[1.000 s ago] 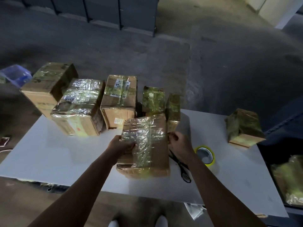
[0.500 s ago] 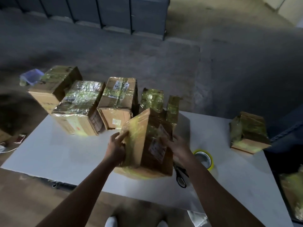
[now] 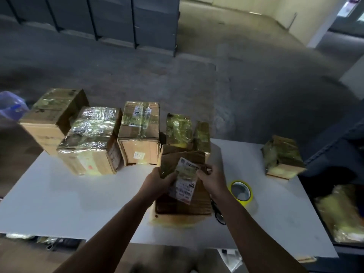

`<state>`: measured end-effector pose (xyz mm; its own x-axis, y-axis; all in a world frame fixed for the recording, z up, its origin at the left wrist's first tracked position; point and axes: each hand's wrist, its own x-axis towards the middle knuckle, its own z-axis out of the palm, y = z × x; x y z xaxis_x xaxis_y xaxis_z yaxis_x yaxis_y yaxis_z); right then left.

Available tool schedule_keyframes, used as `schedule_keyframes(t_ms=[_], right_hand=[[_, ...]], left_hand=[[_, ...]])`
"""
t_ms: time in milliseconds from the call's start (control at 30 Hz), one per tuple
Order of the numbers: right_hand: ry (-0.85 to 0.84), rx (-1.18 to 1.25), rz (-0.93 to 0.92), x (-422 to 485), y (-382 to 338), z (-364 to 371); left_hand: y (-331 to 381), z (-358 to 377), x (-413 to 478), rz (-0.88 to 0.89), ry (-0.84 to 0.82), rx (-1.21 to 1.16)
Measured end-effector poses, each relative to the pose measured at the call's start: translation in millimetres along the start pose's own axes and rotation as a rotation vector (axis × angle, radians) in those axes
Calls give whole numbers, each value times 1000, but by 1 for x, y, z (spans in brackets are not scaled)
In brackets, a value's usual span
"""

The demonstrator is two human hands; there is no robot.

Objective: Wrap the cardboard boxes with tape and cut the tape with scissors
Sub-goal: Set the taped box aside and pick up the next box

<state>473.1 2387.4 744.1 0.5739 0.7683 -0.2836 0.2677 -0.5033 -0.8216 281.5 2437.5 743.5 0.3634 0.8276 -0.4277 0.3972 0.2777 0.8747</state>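
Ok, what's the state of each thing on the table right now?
labelled box: on table, held by both hands
left hand: grips labelled box
right hand: grips labelled box
yellow tape roll: on table, unheld
scissors: on table, partly hidden
small box: tape-wrapped, standing alone

A cardboard box [image 3: 183,203] sits toward the front of the table [image 3: 59,203], held by the left hand [image 3: 159,179] at its left side and the right hand [image 3: 212,178] at its right. Behind it and leftward, a row of boxes [image 3: 90,142] lines the far edge. Just right of it lie the scissors [image 3: 218,213], then the tape roll [image 3: 241,191]. A lone box [image 3: 281,156] stands well apart, far right.
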Motion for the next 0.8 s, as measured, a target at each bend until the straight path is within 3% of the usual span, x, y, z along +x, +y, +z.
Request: schedule_keyframes(t_ms=[200,500,600,667,733,800], right_hand=[[62,-113,-75,-19,-9,2],[182,6,-185,-36,-24,12],[148,-42,-209,-30,-21,16],[96,-68,-143,-25,-15,20],[10,-82,-54,-21,-7,26],[-78,-100,2,-19,2,32]], left_hand=[[-23,5,1,-74,68,-176],[-15,-19,5,-124,-107,-427],[-15,-21,12,-7,146,44],[-12,-25,10,176,304,386],[-6,-26,7,294,338,500],[1,-25,7,316,263,510]])
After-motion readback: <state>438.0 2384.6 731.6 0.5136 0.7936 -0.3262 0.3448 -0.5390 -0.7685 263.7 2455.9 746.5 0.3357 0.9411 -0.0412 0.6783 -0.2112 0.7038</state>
